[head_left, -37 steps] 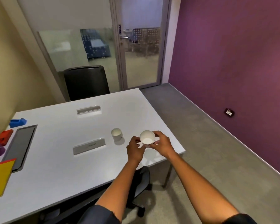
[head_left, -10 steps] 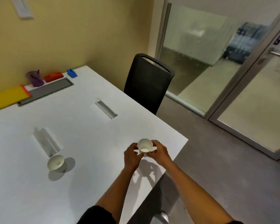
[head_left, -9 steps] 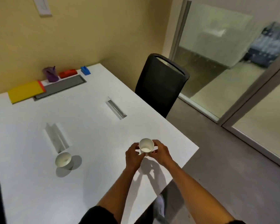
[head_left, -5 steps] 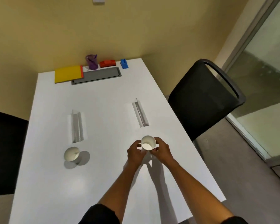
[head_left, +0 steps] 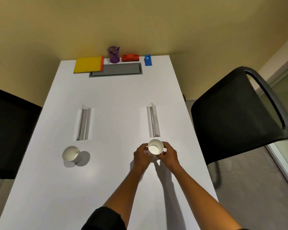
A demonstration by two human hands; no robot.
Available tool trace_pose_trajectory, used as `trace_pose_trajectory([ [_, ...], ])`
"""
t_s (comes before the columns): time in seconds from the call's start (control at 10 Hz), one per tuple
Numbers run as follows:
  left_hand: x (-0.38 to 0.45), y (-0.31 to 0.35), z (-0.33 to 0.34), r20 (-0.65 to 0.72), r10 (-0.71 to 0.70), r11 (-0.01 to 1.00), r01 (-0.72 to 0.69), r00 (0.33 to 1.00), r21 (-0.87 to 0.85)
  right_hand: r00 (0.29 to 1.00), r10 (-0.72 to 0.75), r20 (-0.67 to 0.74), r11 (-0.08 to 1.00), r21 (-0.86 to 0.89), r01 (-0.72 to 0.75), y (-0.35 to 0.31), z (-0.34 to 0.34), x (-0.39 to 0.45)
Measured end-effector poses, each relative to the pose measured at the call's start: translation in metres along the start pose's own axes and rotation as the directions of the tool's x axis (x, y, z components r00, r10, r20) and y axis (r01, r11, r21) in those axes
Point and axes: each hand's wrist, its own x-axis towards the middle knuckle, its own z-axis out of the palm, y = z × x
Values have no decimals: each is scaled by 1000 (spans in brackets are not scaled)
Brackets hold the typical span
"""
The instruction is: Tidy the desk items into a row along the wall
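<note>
No text, label, brand, number or sign can be read; faint marks on the name stand point(head_left: 154, 120) at 12 o'clock are too blurred.

A: The room looks dim and warm, and the yellow wall point(head_left: 140, 22) darkens towards its upper corners.

B: The white table point(head_left: 115, 90) is the brightest surface. Light falls from above, so the standing paper cup point(head_left: 70, 154) casts a soft shadow to its right.

A: Shadows of the forearms stretch along the tabletop. Straight edges bow outward at the frame's sides, and detail is soft throughout.
</note>
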Motion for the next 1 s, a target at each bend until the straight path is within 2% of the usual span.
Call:
trace_pose_trajectory([
  [0.6, 9, -10, 11, 22, -87, 996, 87, 996, 29, 998, 35, 50, 999, 17, -36, 10, 0, 15],
  [0.9, -13, -10, -3, 45, -65, 997, 62, 997, 51, 997, 77, 14, 996, -55, -76, 5, 0, -5],
  [1.0, -19, -15, -3, 57, -37, 995, 32, 998, 96, 997, 69, -38, 996, -48, -71, 2, -3, -17],
])
